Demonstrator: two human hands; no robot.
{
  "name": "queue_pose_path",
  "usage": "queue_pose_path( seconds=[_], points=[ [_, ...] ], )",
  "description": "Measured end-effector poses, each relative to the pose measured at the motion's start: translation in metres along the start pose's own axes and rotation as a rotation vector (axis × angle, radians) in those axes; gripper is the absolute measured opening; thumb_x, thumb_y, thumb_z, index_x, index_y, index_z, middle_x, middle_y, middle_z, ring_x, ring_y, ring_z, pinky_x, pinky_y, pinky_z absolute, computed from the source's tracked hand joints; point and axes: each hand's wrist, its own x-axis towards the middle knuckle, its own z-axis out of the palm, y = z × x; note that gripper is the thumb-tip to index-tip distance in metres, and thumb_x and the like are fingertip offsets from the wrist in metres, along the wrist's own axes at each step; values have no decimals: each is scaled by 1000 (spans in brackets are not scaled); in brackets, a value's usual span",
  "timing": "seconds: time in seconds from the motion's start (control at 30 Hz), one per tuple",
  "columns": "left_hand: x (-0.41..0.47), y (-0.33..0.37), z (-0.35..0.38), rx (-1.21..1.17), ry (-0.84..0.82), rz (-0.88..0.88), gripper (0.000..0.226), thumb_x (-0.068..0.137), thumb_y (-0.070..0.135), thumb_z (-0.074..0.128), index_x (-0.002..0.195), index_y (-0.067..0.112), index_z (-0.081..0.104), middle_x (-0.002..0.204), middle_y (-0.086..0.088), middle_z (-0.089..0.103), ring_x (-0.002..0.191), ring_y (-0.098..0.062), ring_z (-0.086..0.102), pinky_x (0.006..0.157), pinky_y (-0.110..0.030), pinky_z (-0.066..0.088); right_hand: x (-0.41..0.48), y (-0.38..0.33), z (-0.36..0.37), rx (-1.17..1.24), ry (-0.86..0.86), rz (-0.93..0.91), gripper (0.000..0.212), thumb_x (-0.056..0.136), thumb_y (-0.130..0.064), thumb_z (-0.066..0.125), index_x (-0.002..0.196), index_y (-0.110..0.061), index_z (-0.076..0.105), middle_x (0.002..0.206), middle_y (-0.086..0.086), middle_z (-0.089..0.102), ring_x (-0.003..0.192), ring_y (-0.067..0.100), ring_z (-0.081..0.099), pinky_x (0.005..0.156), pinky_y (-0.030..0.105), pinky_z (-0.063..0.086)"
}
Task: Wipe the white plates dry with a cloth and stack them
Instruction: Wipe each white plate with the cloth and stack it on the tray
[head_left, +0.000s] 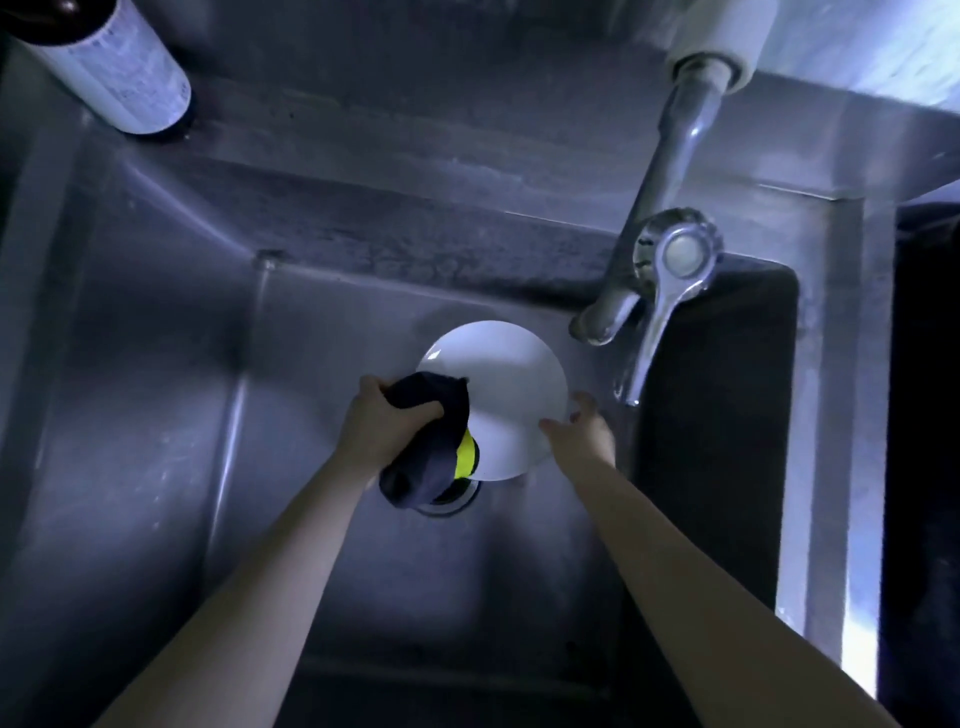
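One white plate (506, 382) sits between grips: left hand (382, 423) clamps the cloth (434, 457), right hand (579, 434) pinches its rim.

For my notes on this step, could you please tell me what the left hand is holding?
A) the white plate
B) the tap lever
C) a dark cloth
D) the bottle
C: the left hand grips the dark cloth at the left edge of the plate, while the right hand holds the plate's rim.

Drain (458, 502) mostly behind cloth (423, 452) and plate (506, 382); bottle (117, 70) top off-frame.
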Motion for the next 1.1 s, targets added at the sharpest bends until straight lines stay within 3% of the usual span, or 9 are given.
queue_pose_path(
  seconds=[0.13,0.23,0.37,0.47,0.53,0.63,0.73,0.9,1.1],
  points=[
    [9,-6,1,-122,-53,-55,67,50,44,75,110,29,49,99,10,63,92,-12,64,77,-37,57,15,3,11,127,61,82,44,87,-18,65,130,-14,56,123,16,60,90,26,55,73,28,40],
    [11,-10,5,-103,-119,-16,40,53,44,71,91,31,68,89,3,73,93,-21,69,76,-44,58,21,7,14,223,99,104,27,81,-20,72,106,-17,62,107,10,68,87,28,61,73,33,49],
    [8,-12,6,-139,-82,-32,36,53,47,70,87,36,68,93,6,72,93,-20,67,75,-43,58,19,14,12,353,88,120,32,79,-21,78,105,-18,60,91,-2,65,88,26,63,69,33,53],
    [3,-11,3,-169,-113,-57,40,56,44,72,93,33,67,98,4,72,94,-19,67,64,-33,56,13,17,12,433,23,110,19,84,-13,73,87,-30,63,91,1,68,88,27,64,79,45,59],
    [-1,-11,-1,-203,-135,-75,37,59,38,73,95,31,68,96,4,73,92,-17,69,59,-26,52,7,15,10,497,-3,110,24,87,-8,68,78,-30,65,86,1,71,82,25,66,67,40,60],
    [-13,-13,-7,-218,-152,-82,33,59,34,73,91,29,68,88,6,74,87,-15,68,59,-24,50,-3,11,6,526,-29,81,25,90,-5,64,80,-28,66,83,-2,70,82,26,67,58,33,58],
    [-28,-21,-15,-223,-149,-104,50,58,32,71,104,15,60,99,-4,69,89,-18,67,63,-29,49,-17,3,0,517,-80,41,23,93,-3,60,91,-25,62,92,3,67,86,31,66,63,38,60],
    [-67,-34,-37,-212,-110,-69,51,57,27,65,104,12,53,96,-6,63,83,-17,63,63,-29,47,-52,-7,-10,482,-72,-61,26,89,2,59,88,-24,58,85,2,64,78,27,64,65,46,60],
    [-131,-24,-70,-192,4,161,38,55,8,51,92,11,46,77,-4,52,66,-14,56,42,-17,39,-109,1,-40,316,-25,-227,29,85,-4,60,99,-28,68,89,-3,71,93,31,68,80,55,58]
  ],
)
